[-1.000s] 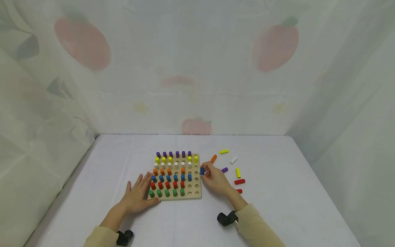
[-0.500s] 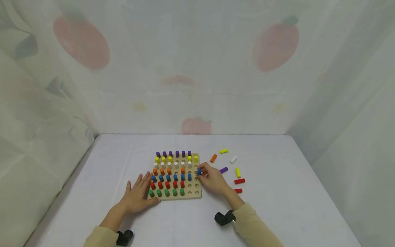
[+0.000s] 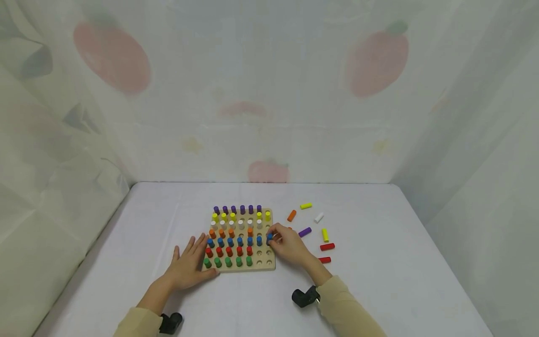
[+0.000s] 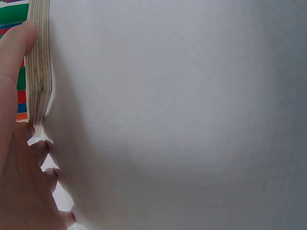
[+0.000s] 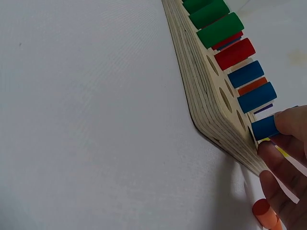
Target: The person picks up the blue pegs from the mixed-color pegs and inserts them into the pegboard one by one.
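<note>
A wooden pegboard (image 3: 263, 268) lies on the table with rows of coloured pegs standing in its holes. My left hand (image 3: 184, 271), fingers spread and straight, rests along its left edge, the thumb touching the front corner. Between thumb and fingers, my right hand (image 3: 293, 246) pinches a blue peg (image 5: 265, 128) at the right end of the blue row. In the right wrist view the peg's lower end meets a hole near the board's edge; how deep it sits I cannot tell. The left wrist view shows the left thumb (image 4: 21, 40) against the board's side.
Loose pegs are scattered right of the board: yellow (image 3: 306, 206), white (image 3: 318, 217), purple (image 3: 305, 232), orange (image 3: 292, 215) and red (image 3: 327, 246) among them. Another orange peg (image 5: 264, 213) lies beneath the right hand. Patterned curtains (image 3: 269, 140) stand behind the white table.
My right hand has moved slightly left, bringing the blue peg from beside the board to the last hole of the blue row. The left hand stays put.
</note>
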A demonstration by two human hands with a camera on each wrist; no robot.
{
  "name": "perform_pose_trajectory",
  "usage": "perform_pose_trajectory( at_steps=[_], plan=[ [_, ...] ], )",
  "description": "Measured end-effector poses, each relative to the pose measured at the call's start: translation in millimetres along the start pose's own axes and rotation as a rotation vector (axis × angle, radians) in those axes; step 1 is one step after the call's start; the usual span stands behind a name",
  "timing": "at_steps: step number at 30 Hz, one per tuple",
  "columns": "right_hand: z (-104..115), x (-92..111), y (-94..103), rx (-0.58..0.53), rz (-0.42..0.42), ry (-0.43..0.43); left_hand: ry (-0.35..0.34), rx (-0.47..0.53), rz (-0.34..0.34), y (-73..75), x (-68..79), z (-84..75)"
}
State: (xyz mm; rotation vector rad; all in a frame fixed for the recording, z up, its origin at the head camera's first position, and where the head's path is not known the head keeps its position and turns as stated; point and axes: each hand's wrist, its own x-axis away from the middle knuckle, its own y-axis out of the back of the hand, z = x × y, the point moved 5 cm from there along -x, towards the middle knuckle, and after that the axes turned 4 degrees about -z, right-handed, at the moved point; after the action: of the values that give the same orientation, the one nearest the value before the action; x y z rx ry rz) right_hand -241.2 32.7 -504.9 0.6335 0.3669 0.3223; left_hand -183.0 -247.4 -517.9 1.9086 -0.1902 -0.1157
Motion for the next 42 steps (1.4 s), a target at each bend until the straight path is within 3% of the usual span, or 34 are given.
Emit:
perform_pose_trajectory(
  at_steps=[16, 28, 42],
  plan=[
    [-2.9, -1.0, -4.4, 0.104, 0.016, -0.009, -0.003, -0.002, -0.007, 3.6, -0.3, -2.9],
    [-2.1, -1.0, -5.0, 0.115, 0.035, -0.033, -0.006, 0.006, -0.006, 2.7, -0.6, -2.5],
    [-3.4, 0.4, -4.0, 0.143, 0.059, 0.01, 0.0, -0.004, 0.001, -0.2, -0.1, 0.3]
  ],
)
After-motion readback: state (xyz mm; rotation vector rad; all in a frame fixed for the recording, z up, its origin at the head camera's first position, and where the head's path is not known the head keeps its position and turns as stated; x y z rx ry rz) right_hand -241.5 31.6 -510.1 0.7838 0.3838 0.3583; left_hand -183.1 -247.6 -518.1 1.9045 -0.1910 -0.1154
